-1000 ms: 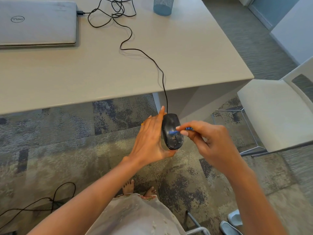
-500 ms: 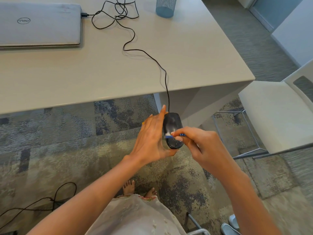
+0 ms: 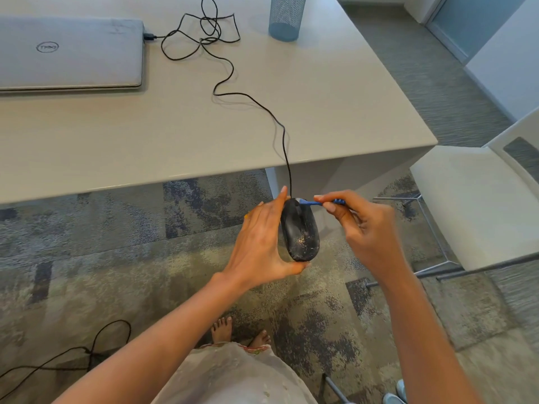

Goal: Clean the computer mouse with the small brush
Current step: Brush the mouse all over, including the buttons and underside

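Left hand [image 3: 259, 243] grips the black mouse [image 3: 300, 231]: thumb under its rear end, index finger straight along its left side up to the front. The other fingers sit behind the body and are hidden. Right hand [image 3: 364, 228] pinches the small blue brush [image 3: 313, 203] between thumb and forefinger, remaining fingers curled. The fingers cover the middle of the handle, and only a short blue end shows past them.

Mouse is held in the air just off the near edge of the table [image 3: 320, 112], below tabletop level, top face up, long axis pointing at the table. Brush tip touches its front end, close to where the cable [image 3: 233, 68] enters. The bristles are too small to make out. Pale specks cover the mouse's rear half. Its underside is not visible.

Both forearms reach forward toward the table, left wrist bent back, right wrist raised.

The cable runs up over the table edge and loops across the top to a closed laptop [image 3: 70, 51] at the far left, cut off by the frame. Blue mesh cup [image 3: 285, 17] at the table's far side, top cut off. White chair [image 3: 466, 199] off the table's right corner, partly out of frame.
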Demonstrator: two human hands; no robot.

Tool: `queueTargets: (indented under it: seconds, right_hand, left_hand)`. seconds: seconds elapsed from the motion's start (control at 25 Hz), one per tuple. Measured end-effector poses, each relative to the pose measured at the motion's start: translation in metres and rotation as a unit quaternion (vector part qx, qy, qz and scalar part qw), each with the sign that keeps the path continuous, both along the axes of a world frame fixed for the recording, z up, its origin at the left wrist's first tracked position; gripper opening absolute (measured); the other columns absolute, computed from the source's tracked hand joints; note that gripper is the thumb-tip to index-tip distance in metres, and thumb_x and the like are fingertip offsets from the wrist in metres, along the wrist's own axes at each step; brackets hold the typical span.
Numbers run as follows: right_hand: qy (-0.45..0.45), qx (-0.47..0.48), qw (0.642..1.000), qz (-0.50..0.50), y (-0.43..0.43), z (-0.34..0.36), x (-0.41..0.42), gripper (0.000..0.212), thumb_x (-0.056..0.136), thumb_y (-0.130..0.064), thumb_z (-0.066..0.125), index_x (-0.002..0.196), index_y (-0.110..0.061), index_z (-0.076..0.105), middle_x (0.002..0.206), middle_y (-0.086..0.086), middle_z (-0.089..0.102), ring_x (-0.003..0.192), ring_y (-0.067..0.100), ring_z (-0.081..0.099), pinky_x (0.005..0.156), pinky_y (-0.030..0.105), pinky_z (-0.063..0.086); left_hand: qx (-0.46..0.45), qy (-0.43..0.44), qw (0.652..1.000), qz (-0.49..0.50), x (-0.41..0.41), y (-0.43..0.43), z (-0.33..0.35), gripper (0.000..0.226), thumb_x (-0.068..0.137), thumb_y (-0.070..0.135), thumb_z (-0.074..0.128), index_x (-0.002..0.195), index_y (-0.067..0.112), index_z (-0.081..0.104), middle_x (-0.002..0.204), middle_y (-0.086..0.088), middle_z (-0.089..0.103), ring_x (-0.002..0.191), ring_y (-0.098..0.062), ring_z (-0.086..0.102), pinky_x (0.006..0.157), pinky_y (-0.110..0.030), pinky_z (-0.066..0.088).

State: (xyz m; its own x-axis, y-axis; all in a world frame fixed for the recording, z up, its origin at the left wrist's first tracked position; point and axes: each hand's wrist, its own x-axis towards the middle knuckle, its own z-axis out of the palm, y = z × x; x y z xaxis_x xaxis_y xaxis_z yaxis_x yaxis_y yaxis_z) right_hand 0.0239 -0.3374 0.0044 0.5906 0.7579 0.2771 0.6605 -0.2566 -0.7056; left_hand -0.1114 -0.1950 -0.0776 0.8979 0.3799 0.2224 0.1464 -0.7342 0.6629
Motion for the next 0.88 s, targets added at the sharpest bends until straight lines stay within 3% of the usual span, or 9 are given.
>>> queueTargets:
  seconds: [0.16,0.24,0.36,0.56,0.6,0.68,0.76,0.88]
  right_hand:
    - [0.018,-0.013,1.000,0.015,-0.023,-0.003,-0.008,0.016,0.094,-0.009,0.065,0.107,-0.013,0.074,0.078,-0.011,0.072,0.049,0.000,0.050,0.047,0.008,0.032]
    - [0.044,-0.015,0.999,0.027,-0.035,-0.001,-0.013,0.017,0.094,-0.016,0.064,0.107,-0.021,0.074,0.076,-0.005,0.073,0.047,0.006,0.051,0.042,0.024,0.041]
    - [0.074,-0.001,0.997,0.022,-0.043,0.007,-0.013,0.018,0.093,-0.027,0.062,0.107,-0.028,0.072,0.082,0.002,0.076,0.057,0.029,0.063,0.049,0.051,0.052]
    - [0.069,0.065,0.994,-0.050,-0.019,0.007,0.000,0.022,0.095,-0.018,0.063,0.108,-0.034,0.069,0.089,-0.002,0.077,0.066,0.047,0.065,0.054,0.061,0.053]
    - [0.061,0.061,0.995,-0.055,-0.012,0.005,0.003,0.021,0.095,-0.016,0.063,0.109,-0.030,0.069,0.092,-0.002,0.077,0.066,0.045,0.065,0.055,0.059,0.053]
    - [0.035,0.046,0.997,-0.051,-0.005,-0.001,0.005,0.019,0.096,-0.013,0.064,0.110,-0.022,0.071,0.092,-0.001,0.077,0.054,0.027,0.062,0.048,0.043,0.051]
    - [0.016,0.029,0.999,-0.038,-0.006,-0.007,0.004,0.017,0.096,-0.012,0.064,0.109,-0.018,0.073,0.085,-0.001,0.076,0.045,0.010,0.047,0.040,0.031,0.038]
    - [0.034,0.016,0.999,-0.031,-0.024,-0.013,-0.001,0.017,0.096,-0.013,0.064,0.110,-0.019,0.074,0.077,-0.008,0.073,0.046,0.004,0.046,0.044,0.015,0.031]
  left_hand:
    - [-0.004,0.007,1.000,0.009,0.001,0.005,-0.001,0.136,0.060,0.060,0.085,0.158,0.010,0.005,0.148,-0.005,0.042,0.130,-0.020,0.041,0.109,-0.031,0.025]
    - [-0.001,0.012,1.000,0.013,0.002,0.006,-0.001,0.138,0.059,0.061,0.086,0.158,0.011,0.004,0.147,-0.005,0.042,0.129,-0.020,0.042,0.108,-0.030,0.024]
    - [0.000,0.012,1.000,0.015,0.004,0.006,0.000,0.138,0.058,0.062,0.086,0.158,0.012,0.005,0.146,-0.005,0.043,0.128,-0.019,0.041,0.107,-0.028,0.023]
    - [-0.010,0.001,1.000,-0.002,0.007,0.003,0.005,0.134,0.060,0.062,0.084,0.158,0.014,0.006,0.146,-0.004,0.043,0.130,-0.019,0.041,0.107,-0.016,0.013]
    - [-0.010,-0.001,1.000,-0.004,0.007,0.002,0.005,0.133,0.061,0.062,0.084,0.158,0.013,0.007,0.147,-0.004,0.043,0.130,-0.019,0.041,0.108,-0.013,0.011]
    - [-0.008,-0.005,1.000,-0.002,0.008,0.003,0.007,0.132,0.061,0.061,0.084,0.158,0.012,0.009,0.147,-0.004,0.044,0.130,-0.021,0.043,0.108,-0.014,0.012]
    - [-0.002,-0.007,1.000,0.003,0.009,0.005,0.008,0.131,0.061,0.060,0.085,0.158,0.011,0.011,0.145,-0.004,0.045,0.130,-0.021,0.043,0.106,-0.020,0.017]
    - [0.005,-0.001,1.000,0.014,0.010,0.009,0.007,0.133,0.060,0.057,0.087,0.158,0.010,0.012,0.147,-0.004,0.044,0.132,-0.022,0.043,0.105,-0.025,0.020]
